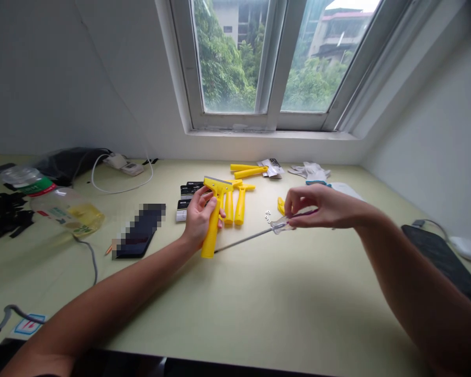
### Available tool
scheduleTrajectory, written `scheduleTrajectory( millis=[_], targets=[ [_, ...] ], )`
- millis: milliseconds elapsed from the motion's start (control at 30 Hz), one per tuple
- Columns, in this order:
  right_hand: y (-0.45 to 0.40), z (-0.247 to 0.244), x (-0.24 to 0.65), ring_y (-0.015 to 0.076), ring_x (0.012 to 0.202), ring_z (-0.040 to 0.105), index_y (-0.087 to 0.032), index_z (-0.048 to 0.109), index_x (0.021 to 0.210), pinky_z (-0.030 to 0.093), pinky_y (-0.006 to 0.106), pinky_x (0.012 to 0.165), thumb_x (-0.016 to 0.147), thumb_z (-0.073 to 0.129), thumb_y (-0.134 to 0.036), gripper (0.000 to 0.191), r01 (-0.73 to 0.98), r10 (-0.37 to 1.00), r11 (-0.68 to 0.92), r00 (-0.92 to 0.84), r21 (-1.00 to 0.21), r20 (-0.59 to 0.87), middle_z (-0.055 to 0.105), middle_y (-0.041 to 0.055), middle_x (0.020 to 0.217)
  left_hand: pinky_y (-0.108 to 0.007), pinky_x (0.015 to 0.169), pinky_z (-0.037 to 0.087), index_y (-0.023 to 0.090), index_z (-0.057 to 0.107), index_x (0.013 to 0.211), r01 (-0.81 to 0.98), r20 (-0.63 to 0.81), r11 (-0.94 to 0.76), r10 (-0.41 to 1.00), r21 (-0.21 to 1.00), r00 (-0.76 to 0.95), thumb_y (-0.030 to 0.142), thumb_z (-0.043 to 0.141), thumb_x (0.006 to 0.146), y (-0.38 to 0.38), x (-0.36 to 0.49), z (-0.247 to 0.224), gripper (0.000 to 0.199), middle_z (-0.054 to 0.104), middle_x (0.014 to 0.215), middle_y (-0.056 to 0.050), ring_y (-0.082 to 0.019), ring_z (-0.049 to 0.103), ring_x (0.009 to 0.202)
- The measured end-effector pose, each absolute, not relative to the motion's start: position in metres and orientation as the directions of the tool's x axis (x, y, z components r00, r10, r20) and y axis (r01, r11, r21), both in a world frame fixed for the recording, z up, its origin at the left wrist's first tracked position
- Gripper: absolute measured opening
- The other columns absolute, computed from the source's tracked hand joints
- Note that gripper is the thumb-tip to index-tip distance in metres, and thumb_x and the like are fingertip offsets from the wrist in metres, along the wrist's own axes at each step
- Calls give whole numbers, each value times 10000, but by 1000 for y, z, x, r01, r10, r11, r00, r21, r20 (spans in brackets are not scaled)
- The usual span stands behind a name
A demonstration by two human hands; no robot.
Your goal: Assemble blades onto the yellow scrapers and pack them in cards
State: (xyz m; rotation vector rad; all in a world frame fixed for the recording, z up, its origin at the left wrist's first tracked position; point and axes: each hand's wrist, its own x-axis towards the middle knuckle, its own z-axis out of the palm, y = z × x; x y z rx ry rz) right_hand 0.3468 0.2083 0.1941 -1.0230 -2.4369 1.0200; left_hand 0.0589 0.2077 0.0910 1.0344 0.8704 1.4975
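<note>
My left hand (199, 217) is wrapped round a yellow scraper (211, 230), its metal-edged head up and its handle pointing down toward me. In my right hand (312, 207) I pinch the clear handle of a screwdriver (249, 238). Its long shaft slants down to the left, and the tip shows beside the lower end of the scraper handle; I cannot tell if they touch. Just behind the scraper lie more yellow scraper handles (239, 207). Small metal nuts (267, 213) and a small yellow part (280, 205) lie near the screwdriver handle.
Black-and-white boxes (182, 204) sit behind my left hand. Further back are two yellow handles (251, 172), a packet (272, 168) and white gloves (311, 171). To the left are a phone (141, 230), a tilted bottle (68, 207) and cables. A dark tablet-like slab (441, 256) lies right.
</note>
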Motion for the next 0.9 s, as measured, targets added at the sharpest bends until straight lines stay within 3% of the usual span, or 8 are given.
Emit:
scheduleTrajectory(
  millis=[100,167,233,367,467,600,767,900],
  targets=[
    [215,178,332,151,737,613,-181,534,775,494,271,649,743,693,-366,246,607,661,460,-722,-648,-207,629,4,783,-216,384,488,263,486,1189,-348,172,-182,983,920,-61,311,674,801,211,56,90,433,539,1234,-90,-89,616,559],
    [215,169,329,164,743,619,-198,532,875,470,252,605,708,704,-336,277,708,588,384,-682,-592,-435,650,12,832,-225,378,495,266,493,1189,-345,190,-195,981,918,-49,314,679,800,210,57,91,434,536,1235,-94,-97,622,559],
    [214,162,325,179,756,621,-221,538,973,453,249,580,676,710,-312,355,771,535,381,-634,-510,-559,661,20,894,-236,383,508,269,503,1191,-345,202,-198,979,918,-25,318,681,801,209,58,93,432,524,1246,-100,-105,632,567],
    [210,149,314,202,756,589,-238,572,976,397,258,544,645,700,-312,362,781,567,533,-616,-326,-547,644,20,877,-246,389,522,262,507,1195,-348,189,-159,981,924,52,327,668,815,199,65,96,419,502,1252,-110,-107,640,571],
    [205,146,306,199,730,579,-235,582,975,369,257,526,670,671,-308,326,783,578,553,-607,-285,-545,645,20,837,-256,389,530,257,499,1201,-365,157,-106,981,925,113,334,663,818,189,71,96,424,494,1242,-112,-114,647,572],
    [204,153,298,191,738,575,-220,619,981,390,270,572,754,651,-418,303,735,629,599,-678,-318,-381,650,41,856,-263,399,539,246,504,1195,-396,138,-78,982,915,125,332,665,817,182,75,100,420,498,1236,-121,-125,655,574],
    [244,154,257,155,754,588,-181,665,920,424,268,687,860,558,-240,136,619,687,703,-718,-349,110,685,40,855,-259,409,539,253,516,1190,-440,195,-150,979,885,60,319,665,815,187,71,112,409,530,1231,-112,-124,651,578],
    [289,146,202,171,820,619,-177,703,865,435,270,756,873,557,-209,150,636,707,701,-678,-323,198,705,54,874,-222,415,518,250,530,1131,-440,252,-252,966,862,-59,300,670,809,196,59,128,354,593,1153,-73,-101,632,563]
  ],
)
